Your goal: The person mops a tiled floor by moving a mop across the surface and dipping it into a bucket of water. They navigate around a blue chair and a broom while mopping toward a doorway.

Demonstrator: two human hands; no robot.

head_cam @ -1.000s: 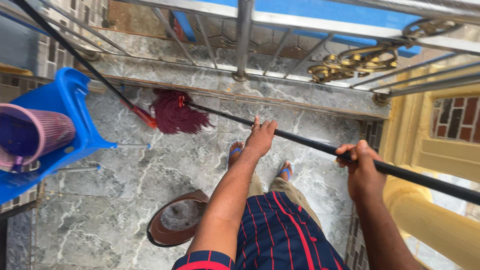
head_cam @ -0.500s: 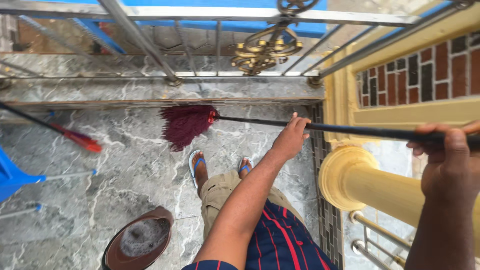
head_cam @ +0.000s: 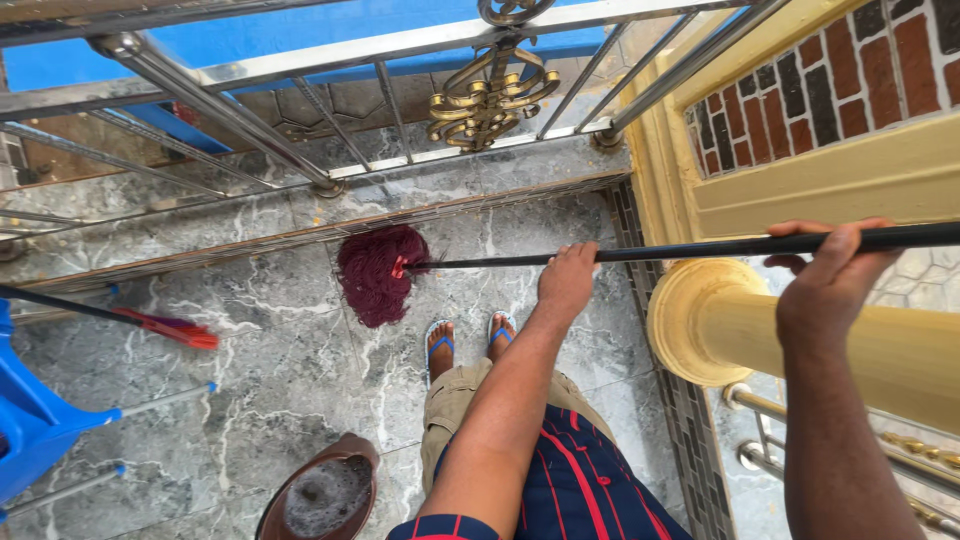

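Both of our hands grip the mop handle (head_cam: pixel 680 248): the left hand (head_cam: pixel 567 283) is curled over it nearer the mop head, and the right hand (head_cam: pixel 830 275) is wrapped around it farther back, close to the yellow pillar (head_cam: pixel 800 340). The dark red mop head (head_cam: pixel 375 272) lies on the grey marble floor (head_cam: pixel 250 380), just below the ledge under the metal railing (head_cam: pixel 230 105) and a little beyond our blue sandals (head_cam: pixel 440 345). We judge that we are mid-stroke, mopping the strip of floor along the railing. The next move calls for a steady pull or sweep of the mop head across the wet floor, keeping it flat. Behind the mop head, near our feet, stands a brown bucket (head_cam: pixel 325 495) of foamy water; off to its left lie a red broom (head_cam: pixel 170 328) and a blue chair (head_cam: pixel 35 420).
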